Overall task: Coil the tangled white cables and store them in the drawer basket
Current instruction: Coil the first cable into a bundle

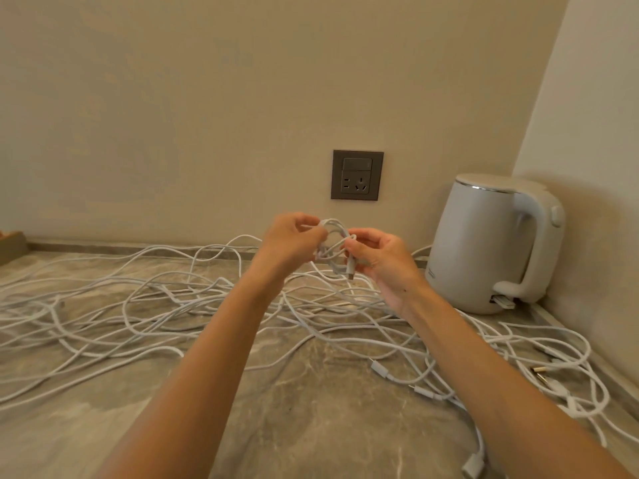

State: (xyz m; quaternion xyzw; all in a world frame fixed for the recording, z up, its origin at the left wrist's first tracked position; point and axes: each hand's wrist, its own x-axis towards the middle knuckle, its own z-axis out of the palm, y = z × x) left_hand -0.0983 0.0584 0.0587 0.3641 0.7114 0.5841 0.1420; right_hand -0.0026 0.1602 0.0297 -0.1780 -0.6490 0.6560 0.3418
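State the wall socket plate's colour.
The wall socket plate is dark grey; the head view shows it.

White cables (332, 233) all over a grey-brown counter (311, 416) with pale, cloudy streaks like stone. White kettle (484, 243) with a shiny silver ring near the top. Dark grey socket (357, 175) on a plain beige wall (207, 98), and a bit of brown box (12, 245) far left.

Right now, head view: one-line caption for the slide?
Left hand and right hand grip a small cable coil above tangled cables on the countertop, kettle and socket behind.
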